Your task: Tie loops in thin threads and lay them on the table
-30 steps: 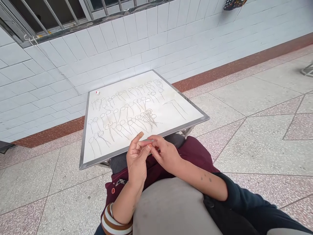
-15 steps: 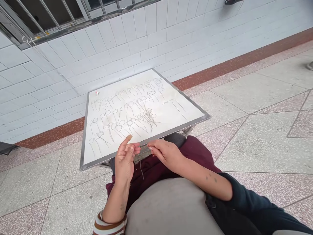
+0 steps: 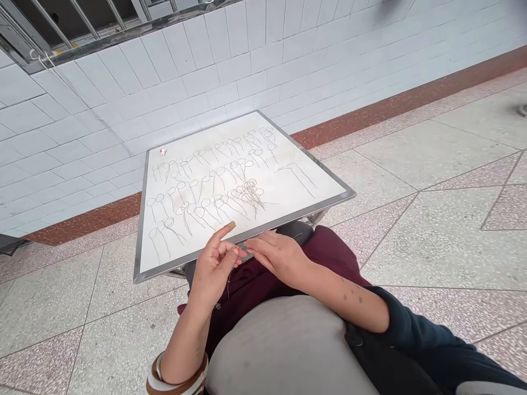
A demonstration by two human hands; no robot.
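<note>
Head view, lower centre: your left hand [image 3: 211,269] pinches a thin, greyish wire [image 3: 229,282]. Your right hand [image 3: 284,259] curls beside it, grip unclear.

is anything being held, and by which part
A thin strand hangs below the left grip, apparently pinched near its upper end; the exact contact is hidden. Whether the right grip holds anything cannot be told.

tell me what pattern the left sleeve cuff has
The left cuff is striped, brown and white, seen in the head view.

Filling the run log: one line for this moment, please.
left hand: index extended, thin strand below | right hand: alongside | table: looped strands in rows
</note>
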